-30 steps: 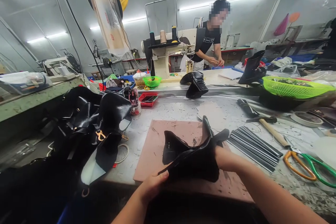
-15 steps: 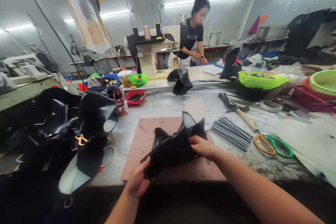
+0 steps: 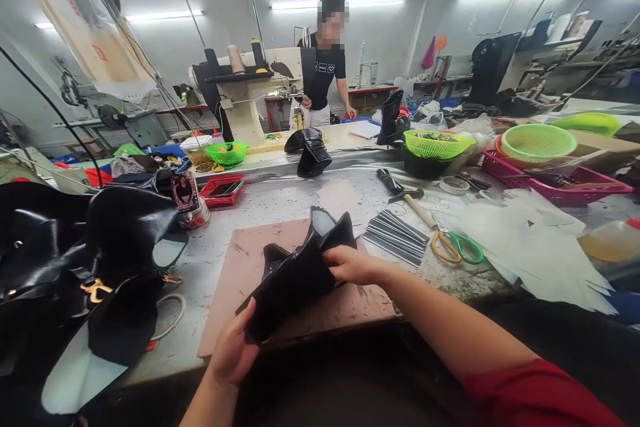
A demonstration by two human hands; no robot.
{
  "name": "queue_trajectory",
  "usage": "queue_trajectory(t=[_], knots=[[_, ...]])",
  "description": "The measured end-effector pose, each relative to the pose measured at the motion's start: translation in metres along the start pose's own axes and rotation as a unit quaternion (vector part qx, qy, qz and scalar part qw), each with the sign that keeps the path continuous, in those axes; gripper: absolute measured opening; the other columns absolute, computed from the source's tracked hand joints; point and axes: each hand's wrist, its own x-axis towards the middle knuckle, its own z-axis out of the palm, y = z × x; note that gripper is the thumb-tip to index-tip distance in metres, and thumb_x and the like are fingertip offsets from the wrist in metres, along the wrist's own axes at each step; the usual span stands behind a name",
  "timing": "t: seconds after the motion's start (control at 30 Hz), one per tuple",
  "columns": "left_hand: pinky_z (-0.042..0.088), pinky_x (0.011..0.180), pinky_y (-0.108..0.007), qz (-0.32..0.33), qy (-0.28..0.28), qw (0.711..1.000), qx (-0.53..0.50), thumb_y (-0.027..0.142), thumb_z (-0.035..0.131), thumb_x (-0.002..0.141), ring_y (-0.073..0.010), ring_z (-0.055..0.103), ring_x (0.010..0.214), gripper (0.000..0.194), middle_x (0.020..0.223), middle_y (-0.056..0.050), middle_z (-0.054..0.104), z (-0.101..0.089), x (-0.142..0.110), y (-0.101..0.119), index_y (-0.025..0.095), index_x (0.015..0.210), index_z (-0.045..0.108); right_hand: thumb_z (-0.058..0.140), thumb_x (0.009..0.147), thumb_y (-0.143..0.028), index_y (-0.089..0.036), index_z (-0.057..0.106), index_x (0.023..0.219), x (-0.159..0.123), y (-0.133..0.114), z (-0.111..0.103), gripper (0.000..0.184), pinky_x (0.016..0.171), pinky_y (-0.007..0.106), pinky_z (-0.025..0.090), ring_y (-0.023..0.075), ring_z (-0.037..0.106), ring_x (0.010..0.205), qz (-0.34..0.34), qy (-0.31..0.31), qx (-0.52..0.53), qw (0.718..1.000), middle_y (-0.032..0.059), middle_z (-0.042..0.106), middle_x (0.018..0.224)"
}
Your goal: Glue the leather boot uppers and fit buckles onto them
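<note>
A black leather boot upper (image 3: pixel 293 290) is held tilted over the pink board (image 3: pixel 227 280) on the bench. My left hand (image 3: pixel 234 345) grips its lower left end, thumb on top and fingers beneath. On the other side, my right hand (image 3: pixel 355 264) is closed on the upper near its raised opening, where a grey lining shows; the fingertips are partly hidden. Beside the board, on the right, lies a fan of dark strips (image 3: pixel 395 237). Scissors (image 3: pixel 457 247) with orange and green handles and a hammer (image 3: pixel 420 208) lie past them.
Black leather pieces (image 3: pixel 133 220) are heaped at the left. Behind the bench stands a sewing machine (image 3: pixel 250 103), with a co-worker (image 3: pixel 327 73) beyond it. A red tray (image 3: pixel 223 193), a green basket (image 3: pixel 437 145), a magenta crate (image 3: pixel 575 188) and white sheets (image 3: pixel 535 240) surround the work area.
My view has swung right, so the bench things appear farther left. Both hands keep their hold on the boot upper. The co-worker's hands, close together before, are now apart.
</note>
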Motion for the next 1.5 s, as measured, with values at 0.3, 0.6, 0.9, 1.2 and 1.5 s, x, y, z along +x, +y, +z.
queue_trajectory(t=[0.3, 0.6, 0.9, 1.2, 1.5], knots=[[0.048, 0.091, -0.041, -0.013, 0.008, 1.0, 0.008, 0.009, 0.048, 0.082, -0.0281, 0.059, 0.101, 0.031, 0.1, -0.014, 0.067, 0.0, 0.0, -0.003, 0.008, 0.11, 0.061, 0.049, 0.064, -0.003, -0.014, 0.058, 0.062, 0.0, 0.003, -0.01, 0.014, 0.059, 0.021, 0.042, 0.0124, 0.055, 0.065, 0.007, -0.002, -0.083, 0.997, -0.0023, 0.059, 0.063], [0.049, 0.09, -0.036, -0.037, 0.017, 0.999, -0.031, 0.012, 0.047, 0.083, -0.0242, 0.061, 0.098, 0.041, 0.101, -0.011, 0.067, -0.003, 0.005, -0.003, 0.012, 0.124, 0.049, 0.053, 0.073, -0.018, -0.016, 0.056, 0.068, -0.008, 0.001, -0.016, 0.006, 0.06, 0.021, 0.038, 0.0092, 0.045, 0.061, 0.005, -0.011, -0.051, 0.999, -0.0048, 0.048, 0.061], [0.045, 0.095, -0.039, -0.045, 0.007, 0.998, -0.047, 0.016, 0.047, 0.084, -0.026, 0.058, 0.103, 0.041, 0.106, -0.012, 0.065, -0.003, 0.004, -0.006, 0.01, 0.125, 0.049, 0.064, 0.067, -0.025, -0.017, 0.051, 0.069, -0.02, -0.013, -0.004, 0.015, 0.056, 0.022, 0.033, 0.0106, 0.041, 0.062, 0.022, 0.024, -0.097, 0.995, -0.0049, 0.045, 0.064], [0.042, 0.098, -0.04, -0.039, 0.006, 0.999, -0.023, 0.013, 0.052, 0.078, -0.0278, 0.056, 0.105, 0.042, 0.104, -0.01, 0.066, 0.001, -0.003, -0.009, 0.014, 0.12, 0.054, 0.06, 0.065, -0.009, -0.019, 0.035, 0.058, -0.036, -0.007, 0.033, 0.028, 0.058, 0.023, 0.032, 0.0109, 0.039, 0.063, 0.013, 0.184, -0.062, 0.981, -0.0055, 0.039, 0.062], [0.046, 0.093, -0.038, 0.008, -0.036, 0.999, 0.02, 0.021, 0.057, 0.075, -0.0284, 0.055, 0.107, 0.041, 0.106, -0.011, 0.066, -0.01, 0.007, -0.018, 0.014, 0.116, 0.056, 0.057, 0.075, -0.018, -0.02, 0.05, 0.08, -0.043, -0.01, 0.038, 0.008, 0.063, 0.024, 0.041, 0.0124, 0.048, 0.067, -0.066, 0.196, -0.081, 0.975, -0.0018, 0.049, 0.074]])
